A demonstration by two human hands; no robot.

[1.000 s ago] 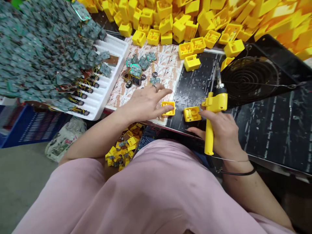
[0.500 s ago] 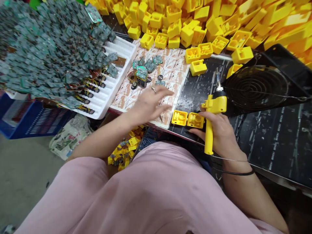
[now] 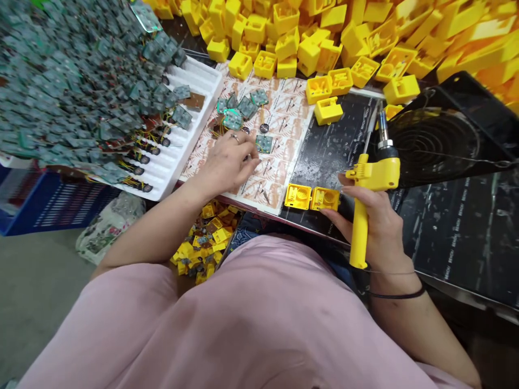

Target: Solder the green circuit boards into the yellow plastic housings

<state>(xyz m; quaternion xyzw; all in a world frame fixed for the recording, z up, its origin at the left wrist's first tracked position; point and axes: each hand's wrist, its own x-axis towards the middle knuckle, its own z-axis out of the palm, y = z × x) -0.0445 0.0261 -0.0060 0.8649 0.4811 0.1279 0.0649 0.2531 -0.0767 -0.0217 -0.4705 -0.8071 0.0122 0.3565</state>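
Note:
My right hand (image 3: 375, 224) is wrapped round the grip of a yellow soldering gun (image 3: 368, 186), whose metal tip points away over the black mat (image 3: 328, 146). Two open yellow plastic housings (image 3: 311, 198) lie side by side just left of that hand, near the table's front edge. My left hand (image 3: 229, 162) rests on the printed paper sheet (image 3: 279, 127), fingers curled down among small green circuit boards (image 3: 239, 111) with wired round parts; whether it holds one is hidden. A single board (image 3: 264, 143) lies just right of its fingertips.
A large heap of yellow housings (image 3: 324, 32) fills the far side. Left, a white ribbed tray (image 3: 178, 146) carries a pile of green boards (image 3: 73, 81). A black fan (image 3: 438, 140) stands at right. Below the table's edge sits a box of yellow parts (image 3: 203, 246) beside a blue crate (image 3: 52, 205).
My left hand let go of a yellow housing, now beside the other one, and moved back left to the small boards, curling its fingers. The right hand shifted the soldering gun slightly right.

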